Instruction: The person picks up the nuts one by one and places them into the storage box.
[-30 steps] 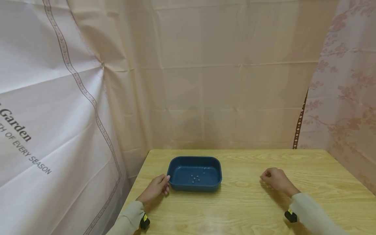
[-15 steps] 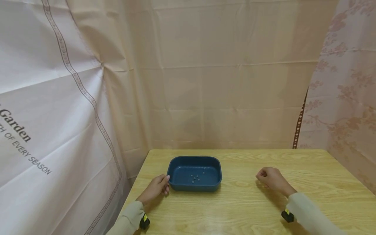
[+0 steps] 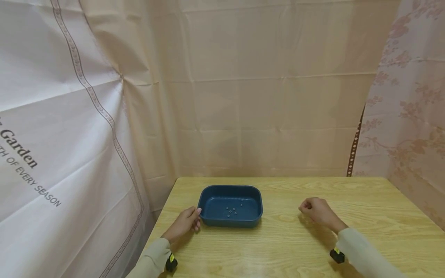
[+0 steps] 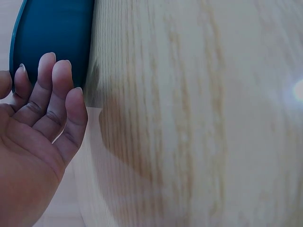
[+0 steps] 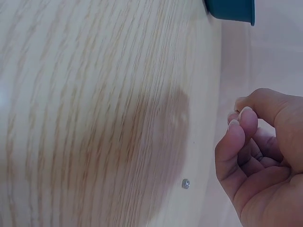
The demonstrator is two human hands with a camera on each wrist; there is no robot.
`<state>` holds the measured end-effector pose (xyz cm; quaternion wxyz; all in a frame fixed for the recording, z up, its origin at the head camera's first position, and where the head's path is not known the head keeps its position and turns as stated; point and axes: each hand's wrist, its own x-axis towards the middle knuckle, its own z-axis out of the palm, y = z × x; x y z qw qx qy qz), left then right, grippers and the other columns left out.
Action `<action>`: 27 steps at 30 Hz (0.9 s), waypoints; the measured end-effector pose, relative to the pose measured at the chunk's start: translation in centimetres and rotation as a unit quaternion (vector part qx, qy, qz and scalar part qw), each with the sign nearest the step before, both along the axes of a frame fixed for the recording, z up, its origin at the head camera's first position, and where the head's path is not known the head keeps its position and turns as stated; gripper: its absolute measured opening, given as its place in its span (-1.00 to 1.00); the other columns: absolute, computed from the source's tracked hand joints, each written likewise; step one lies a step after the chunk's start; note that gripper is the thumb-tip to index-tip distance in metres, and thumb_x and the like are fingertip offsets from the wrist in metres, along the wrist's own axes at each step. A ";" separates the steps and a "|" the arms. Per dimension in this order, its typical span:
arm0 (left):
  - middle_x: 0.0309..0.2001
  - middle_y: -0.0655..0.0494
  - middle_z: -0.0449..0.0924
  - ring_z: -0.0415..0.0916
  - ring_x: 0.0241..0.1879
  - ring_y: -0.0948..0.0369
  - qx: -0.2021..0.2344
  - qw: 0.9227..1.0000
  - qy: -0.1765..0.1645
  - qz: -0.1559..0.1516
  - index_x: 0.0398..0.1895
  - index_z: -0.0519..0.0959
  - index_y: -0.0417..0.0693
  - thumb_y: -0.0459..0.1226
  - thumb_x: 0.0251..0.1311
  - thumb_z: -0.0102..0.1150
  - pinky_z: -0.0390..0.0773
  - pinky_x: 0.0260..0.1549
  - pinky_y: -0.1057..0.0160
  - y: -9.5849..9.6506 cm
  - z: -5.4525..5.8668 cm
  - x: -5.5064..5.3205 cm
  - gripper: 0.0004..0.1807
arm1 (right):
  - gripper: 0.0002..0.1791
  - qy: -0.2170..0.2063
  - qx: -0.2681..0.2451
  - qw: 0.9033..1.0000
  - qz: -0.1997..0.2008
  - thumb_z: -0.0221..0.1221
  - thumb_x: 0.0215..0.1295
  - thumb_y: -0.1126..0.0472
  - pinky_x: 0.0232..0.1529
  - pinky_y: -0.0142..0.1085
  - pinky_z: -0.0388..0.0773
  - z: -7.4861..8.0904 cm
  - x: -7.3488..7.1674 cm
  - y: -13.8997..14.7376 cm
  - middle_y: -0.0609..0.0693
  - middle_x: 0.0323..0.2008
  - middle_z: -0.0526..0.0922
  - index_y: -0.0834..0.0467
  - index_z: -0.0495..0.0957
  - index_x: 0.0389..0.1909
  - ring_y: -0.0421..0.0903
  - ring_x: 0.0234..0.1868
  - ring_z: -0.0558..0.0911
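A dark blue rectangular tray (image 3: 230, 223) stands on the wooden table. Several small metal pieces (image 3: 230, 211) that look like nuts lie loose inside it. At the tray's left end my left hand (image 3: 184, 222) pinches the rim between thumb and fingers, with its other fingers loosely bent by the outer wall. My right hand (image 3: 320, 211) hovers over the table, right of the tray, fingers curled and thumb and fingertips together. Nothing shows between those fingertips; a very small piece there could be hidden. One metal nut (image 5: 185, 183) lies on the table beside the right hand in the right wrist view.
The light wooden tabletop (image 3: 278, 247) extends around the tray and both hands. A beige curtain (image 3: 243, 96) hangs behind its far edge. A white printed cloth (image 3: 69, 154) hangs on the left, and a floral one (image 3: 413, 116) on the right.
My right hand has shifted a little to the left, toward the tray, its fingers still drawn together. The left hand and the tray have stayed in place.
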<state>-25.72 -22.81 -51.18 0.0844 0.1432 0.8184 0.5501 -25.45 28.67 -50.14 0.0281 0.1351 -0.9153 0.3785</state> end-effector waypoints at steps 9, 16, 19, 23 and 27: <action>-0.40 -0.06 0.58 0.53 -0.46 0.16 -0.003 1.000 0.006 0.002 -0.18 0.47 -0.33 -0.03 0.66 -0.18 0.62 -0.42 0.27 0.0 0.0 0.1 -0.50 | -0.84 0.004 -0.002 1.000 0.015 0.16 0.50 0.30 -0.67 -0.38 0.41 0.5 -0.3 -0.7 0.05 -0.44 0.65 0.33 0.64 -0.19 -0.20 -0.69 0.43; -0.41 -0.05 0.58 0.54 -0.46 0.16 -0.006 1.000 0.013 -0.006 -0.19 0.47 -0.35 -0.03 0.66 -0.18 0.63 -0.42 0.24 0.0 0.0 0.1 -0.49 | -0.84 -0.001 -0.005 1.000 0.023 0.18 0.51 0.29 -0.67 -0.37 0.40 0.7 -0.3 -1.5 0.06 -0.42 0.66 0.33 0.64 -0.18 -0.22 -0.70 0.40; -0.41 -0.05 0.58 0.54 -0.46 0.16 -0.004 1.000 0.010 -0.004 -0.19 0.47 -0.33 -0.01 0.65 -0.16 0.62 -0.42 0.25 0.0 -0.1 0.1 -0.50 | -0.84 -0.005 -0.007 1.000 0.023 0.18 0.51 0.28 -0.68 -0.37 0.40 0.8 -0.3 -1.8 0.06 -0.44 0.64 0.33 0.64 -0.17 -0.21 -0.70 0.40; -0.40 -0.03 0.57 0.52 -0.45 0.16 0.001 1.000 0.003 0.004 -0.19 0.47 -0.28 0.01 0.64 -0.14 0.60 -0.43 0.27 0.0 -0.2 0.0 -0.51 | -0.84 -0.003 -0.005 1.000 0.025 0.18 0.51 0.28 -0.69 -0.38 0.40 0.9 -0.4 -2.1 0.06 -0.44 0.65 0.33 0.64 -0.17 -0.20 -0.70 0.41; -0.40 -0.02 0.56 0.51 -0.45 0.17 0.003 1.000 -0.001 0.007 -0.19 0.47 -0.28 0.02 0.63 -0.12 0.59 -0.44 0.28 0.0 -0.3 -0.1 -0.50 | -0.84 0.004 0.002 1.000 0.029 0.18 0.50 0.30 -0.69 -0.38 0.40 0.9 -0.6 -2.4 0.05 -0.43 0.66 0.33 0.65 -0.17 -0.20 -0.71 0.41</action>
